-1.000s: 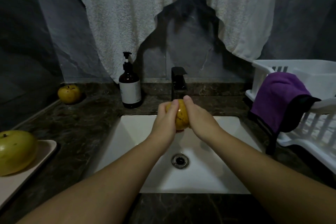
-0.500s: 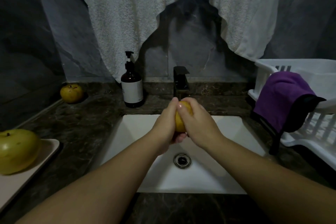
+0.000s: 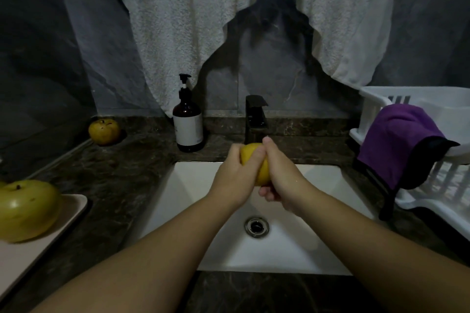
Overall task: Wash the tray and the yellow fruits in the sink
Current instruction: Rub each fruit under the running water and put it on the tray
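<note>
Centrally, left hand (image 3: 235,180) & right hand (image 3: 281,180) clamp together round wet yellow fruit (image 3: 254,160) over sink (image 3: 328,251), below faucet (image 3: 255,119); risk: slippery skin squirts free, bruising in basin.

Sink (image 3: 193,193): smooth glossy white. Surface (image 3: 122,175): dark veined stone, polished. Towel (image 3: 203,20): rough terry cloth. Rack (image 3: 432,201): white plastic.
</note>
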